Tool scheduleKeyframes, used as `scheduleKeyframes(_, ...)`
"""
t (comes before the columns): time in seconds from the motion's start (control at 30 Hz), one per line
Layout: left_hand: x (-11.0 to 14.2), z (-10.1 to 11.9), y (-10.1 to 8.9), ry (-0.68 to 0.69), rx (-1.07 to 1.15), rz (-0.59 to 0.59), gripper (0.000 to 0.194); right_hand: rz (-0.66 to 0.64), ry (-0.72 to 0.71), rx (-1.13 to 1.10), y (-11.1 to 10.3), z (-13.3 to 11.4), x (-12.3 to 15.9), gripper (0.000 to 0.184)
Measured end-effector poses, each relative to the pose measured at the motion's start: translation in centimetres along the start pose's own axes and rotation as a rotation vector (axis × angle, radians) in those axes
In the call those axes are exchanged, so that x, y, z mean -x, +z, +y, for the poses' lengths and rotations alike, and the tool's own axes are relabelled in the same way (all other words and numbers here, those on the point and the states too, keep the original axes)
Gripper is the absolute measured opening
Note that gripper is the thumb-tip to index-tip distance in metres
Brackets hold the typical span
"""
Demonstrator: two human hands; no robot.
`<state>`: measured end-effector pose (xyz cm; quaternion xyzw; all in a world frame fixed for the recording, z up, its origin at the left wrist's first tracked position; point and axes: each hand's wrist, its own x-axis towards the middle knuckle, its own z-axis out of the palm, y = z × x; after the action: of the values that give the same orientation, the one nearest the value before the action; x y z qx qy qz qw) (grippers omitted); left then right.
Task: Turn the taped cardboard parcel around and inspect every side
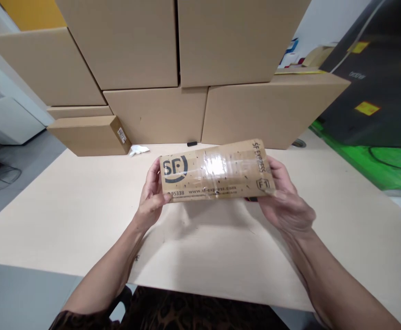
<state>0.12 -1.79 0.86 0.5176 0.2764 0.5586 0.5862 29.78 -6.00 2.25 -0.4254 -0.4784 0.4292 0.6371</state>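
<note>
Between my two hands is a brown cardboard box [200,178] with dark SF Express print and shiny clear tape across its middle. It is held up over the table, its right end a little higher than its left. My left hand [152,190] grips the left end, thumb at the lower front corner and fingers behind. My right hand [285,197] is closed on the right end, with part of its fingers hidden by the box. A small dark thing shows just under the box beside my right hand; I cannot make out what it is.
Large cardboard boxes [155,114] are stacked along the back of the pale table [93,220]. A flatter carton [86,137] stands at the back left, near a crumpled white scrap [139,149]. A small black object [192,144] lies at the back. Right of the table is a dark brother-marked carton [341,91].
</note>
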Motion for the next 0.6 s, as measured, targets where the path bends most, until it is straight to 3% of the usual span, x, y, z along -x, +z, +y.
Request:
scheduleKeyframes(0.1,0.0,-0.5,-0.2,0.038,-0.104,-0.011,0.084,0.018,0.021,-0.011,0.1,-0.1,-0.1,0.068)
scheduleKeyframes(0.2,0.0,-1.4,0.0,0.045,-0.15,0.031,0.061,0.097,0.114,-0.1,0.6,0.7,-0.5,0.058)
scheduleKeyframes(0.3,-0.2,-2.0,0.5,-0.033,-0.086,0.186,0.056,0.214,0.191,-0.144,0.9,1.8,-0.8,0.044)
scheduleKeyframes(0.4,-0.4,-2.1,0.9,-0.196,-0.076,0.312,0.063,0.304,0.276,-0.12,1.2,2.8,-0.8,0.046)
scheduleKeyframes(0.5,-0.6,-1.7,1.2,-0.316,-0.055,0.228,0.058,0.266,0.346,-0.09,1.4,3.5,-0.6,0.052)
scheduleKeyframes(0.6,-0.7,-1.1,1.1,-0.251,-0.03,0.117,0.053,0.195,0.271,-0.098,1.1,3.7,-0.6,0.046)
